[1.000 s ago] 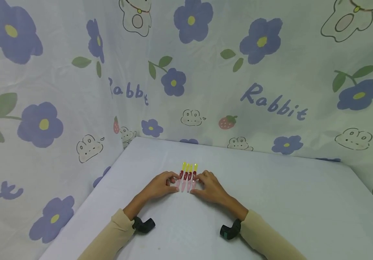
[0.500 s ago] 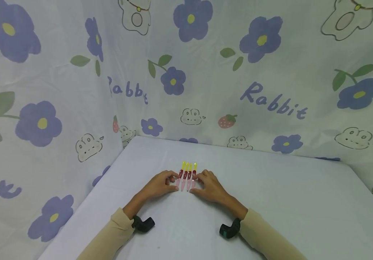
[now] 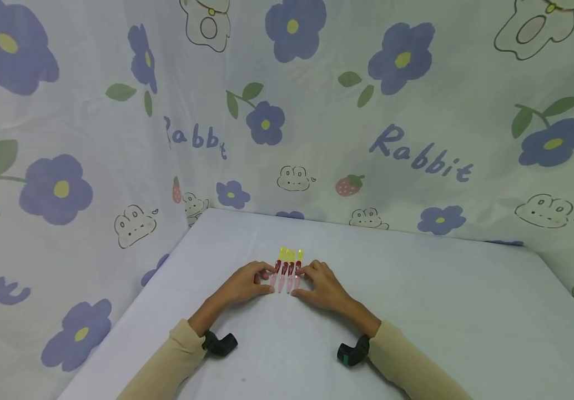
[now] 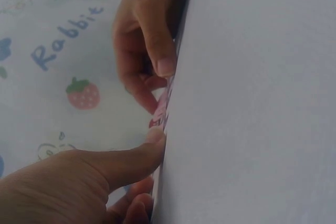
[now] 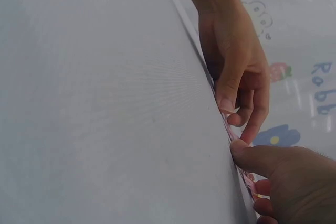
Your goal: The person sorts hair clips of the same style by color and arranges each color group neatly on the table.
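Note:
Several slim, glossy sticks (image 3: 291,269) lie side by side on the white table, each with a yellow top, a red middle and a pink tapered end; their exact kind is unclear. At the row's left side, my left hand (image 3: 247,284) holds the outermost stick (image 3: 278,265) between thumb and bent fingers. My right hand (image 3: 324,287) does the same with the outermost stick (image 3: 299,265) on the right. Their pink ends are partly covered by fingers. In the left wrist view a bit of pink and red shows between the two hands, seen nearly edge-on.
The white-covered table (image 3: 417,311) extends around the hands. Behind and to the left hangs a pale curtain (image 3: 317,111) with purple flowers, rabbits and strawberries. A black device (image 3: 221,344) sits on the left wrist, another black device (image 3: 353,351) on the right.
The view has tilted slightly, so everything sits a little higher or lower by a few pixels. Both hands and the row of sticks keep the same arrangement.

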Motion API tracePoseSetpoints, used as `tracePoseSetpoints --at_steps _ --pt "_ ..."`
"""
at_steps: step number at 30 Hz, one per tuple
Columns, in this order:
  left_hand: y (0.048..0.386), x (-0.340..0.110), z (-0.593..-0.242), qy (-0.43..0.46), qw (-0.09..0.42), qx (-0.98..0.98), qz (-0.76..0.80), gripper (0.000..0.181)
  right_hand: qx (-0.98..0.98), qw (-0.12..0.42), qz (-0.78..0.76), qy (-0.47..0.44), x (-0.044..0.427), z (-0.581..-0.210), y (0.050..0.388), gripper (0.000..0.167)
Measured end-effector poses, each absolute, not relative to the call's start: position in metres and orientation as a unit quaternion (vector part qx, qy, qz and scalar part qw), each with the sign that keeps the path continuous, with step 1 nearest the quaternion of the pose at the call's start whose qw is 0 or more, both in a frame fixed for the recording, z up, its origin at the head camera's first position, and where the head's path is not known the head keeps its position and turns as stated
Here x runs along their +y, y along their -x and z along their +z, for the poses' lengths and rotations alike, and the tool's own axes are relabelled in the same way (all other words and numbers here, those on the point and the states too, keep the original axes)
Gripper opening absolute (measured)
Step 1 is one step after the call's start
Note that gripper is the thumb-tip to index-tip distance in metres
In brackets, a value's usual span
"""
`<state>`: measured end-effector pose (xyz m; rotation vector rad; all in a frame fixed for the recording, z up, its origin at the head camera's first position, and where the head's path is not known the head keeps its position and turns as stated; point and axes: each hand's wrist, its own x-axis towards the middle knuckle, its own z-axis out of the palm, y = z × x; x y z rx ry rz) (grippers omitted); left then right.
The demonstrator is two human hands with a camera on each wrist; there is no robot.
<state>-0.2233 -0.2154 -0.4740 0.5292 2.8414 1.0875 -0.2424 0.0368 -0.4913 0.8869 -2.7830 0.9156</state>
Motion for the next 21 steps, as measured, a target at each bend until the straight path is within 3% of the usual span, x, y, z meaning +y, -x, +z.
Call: tracePoseSetpoints --at_steps 21 --pt "0.2250 -0.2189 -0.4777 -0.195 0.010 0.915 0.353 0.042 -0.905 0.054 0.299 -0.299 0.0379 -0.4943 0.2435 0.051"
